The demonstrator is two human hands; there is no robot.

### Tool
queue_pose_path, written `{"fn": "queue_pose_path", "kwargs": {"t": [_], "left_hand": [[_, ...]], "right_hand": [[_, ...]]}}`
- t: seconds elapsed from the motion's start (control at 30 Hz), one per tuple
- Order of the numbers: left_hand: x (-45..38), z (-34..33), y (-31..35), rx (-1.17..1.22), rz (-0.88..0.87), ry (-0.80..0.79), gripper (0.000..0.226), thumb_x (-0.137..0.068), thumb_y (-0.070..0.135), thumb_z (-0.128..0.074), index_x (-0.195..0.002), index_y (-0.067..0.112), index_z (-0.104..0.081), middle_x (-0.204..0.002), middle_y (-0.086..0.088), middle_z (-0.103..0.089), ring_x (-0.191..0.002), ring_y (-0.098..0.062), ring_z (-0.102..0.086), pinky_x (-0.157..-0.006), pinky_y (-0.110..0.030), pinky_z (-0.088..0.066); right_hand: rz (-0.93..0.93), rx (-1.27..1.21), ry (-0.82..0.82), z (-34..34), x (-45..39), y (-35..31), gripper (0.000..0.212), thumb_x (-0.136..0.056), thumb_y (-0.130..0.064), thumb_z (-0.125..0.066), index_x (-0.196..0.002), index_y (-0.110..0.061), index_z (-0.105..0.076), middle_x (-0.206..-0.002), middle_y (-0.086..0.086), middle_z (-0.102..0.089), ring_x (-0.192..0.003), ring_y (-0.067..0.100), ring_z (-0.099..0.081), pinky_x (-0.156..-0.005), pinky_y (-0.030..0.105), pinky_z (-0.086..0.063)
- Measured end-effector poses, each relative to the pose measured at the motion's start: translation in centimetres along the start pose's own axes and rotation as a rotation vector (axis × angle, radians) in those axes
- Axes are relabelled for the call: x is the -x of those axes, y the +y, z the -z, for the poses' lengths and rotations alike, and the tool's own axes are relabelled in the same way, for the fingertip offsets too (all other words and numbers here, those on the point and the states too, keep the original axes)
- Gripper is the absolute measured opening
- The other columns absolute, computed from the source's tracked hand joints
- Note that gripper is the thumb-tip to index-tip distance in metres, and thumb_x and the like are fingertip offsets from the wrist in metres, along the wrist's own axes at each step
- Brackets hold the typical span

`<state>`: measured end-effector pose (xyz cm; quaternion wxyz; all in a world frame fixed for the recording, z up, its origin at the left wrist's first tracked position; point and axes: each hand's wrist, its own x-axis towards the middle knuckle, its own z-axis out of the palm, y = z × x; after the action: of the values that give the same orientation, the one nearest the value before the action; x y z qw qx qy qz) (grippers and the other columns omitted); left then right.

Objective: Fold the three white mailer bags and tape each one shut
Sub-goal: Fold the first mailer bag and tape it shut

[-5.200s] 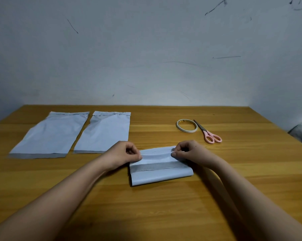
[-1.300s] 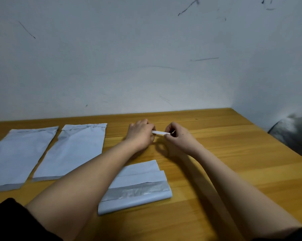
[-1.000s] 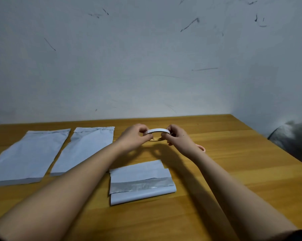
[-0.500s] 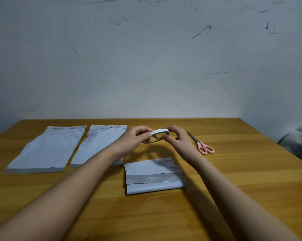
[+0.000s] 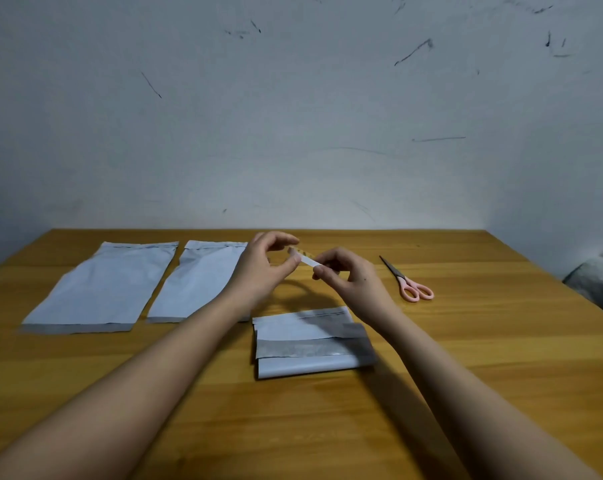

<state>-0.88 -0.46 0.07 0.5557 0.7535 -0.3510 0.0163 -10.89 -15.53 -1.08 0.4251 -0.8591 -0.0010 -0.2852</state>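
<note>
A folded white mailer bag point(image 5: 310, 344) lies on the wooden table point(image 5: 466, 341) in front of me, its grey strip facing up and its top flap loose. Two flat white mailer bags lie side by side at the left: one far left point(image 5: 102, 285), the other point(image 5: 196, 282) partly behind my left wrist. Both hands are raised above the table beyond the folded bag. Between them is the white tape roll point(image 5: 304, 259), seen edge-on. My left hand point(image 5: 262, 271) pinches its left end and my right hand point(image 5: 352, 278) pinches its right end.
Pink-handled scissors point(image 5: 411, 285) lie on the table to the right of my right hand, blades pointing away. A grey marked wall point(image 5: 293, 133) stands just behind the table's far edge. A grey object point(image 5: 598, 282) shows at the right beyond the table.
Both hands left the folded bag, took the tape roll from the table and lifted it. In the last half second the roll turned edge-on and my left fingers spread.
</note>
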Motion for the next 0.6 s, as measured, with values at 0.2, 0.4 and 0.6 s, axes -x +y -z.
{"fn": "queue_pose_path", "kwargs": {"t": [0.2, 0.4, 0.6], "left_hand": [[0.8, -1.3, 0.2, -0.151, -0.132, 0.116, 0.025, -0.086, 0.012, -0.064, -0.107, 0.025, -0.067, -0.107, 0.011, -0.058, -0.088, 0.002, -0.059, -0.078, -0.022, -0.051], [1.6, -2.9, 0.6, -0.016, -0.035, 0.052, 0.043, -0.093, 0.004, -0.052, -0.134, 0.016, -0.051, -0.133, 0.004, -0.049, -0.105, -0.005, -0.057, -0.081, -0.010, -0.045], [2.2, -3.5, 1.0, 0.062, -0.023, -0.002, 0.048, -0.094, 0.005, -0.051, -0.140, 0.016, -0.043, -0.141, 0.007, -0.040, -0.116, -0.006, -0.053, -0.076, -0.003, -0.044]], "right_hand": [[0.000, 0.050, 0.072, -0.7, -0.1, 0.0, 0.011, -0.089, -0.020, -0.065, -0.096, -0.011, -0.064, -0.078, -0.012, -0.067, -0.075, -0.005, -0.063, -0.071, 0.021, -0.050], [0.005, 0.130, 0.203, -1.2, -0.1, 0.2, 0.008, -0.089, -0.023, -0.065, -0.095, -0.017, -0.065, -0.085, -0.014, -0.068, -0.085, 0.000, -0.065, -0.078, 0.034, -0.053], [0.021, 0.231, 0.277, -1.3, 0.0, -0.1, 0.012, -0.090, -0.026, -0.064, -0.097, -0.017, -0.066, -0.092, -0.010, -0.069, -0.090, 0.008, -0.066, -0.078, 0.040, -0.052]]}}
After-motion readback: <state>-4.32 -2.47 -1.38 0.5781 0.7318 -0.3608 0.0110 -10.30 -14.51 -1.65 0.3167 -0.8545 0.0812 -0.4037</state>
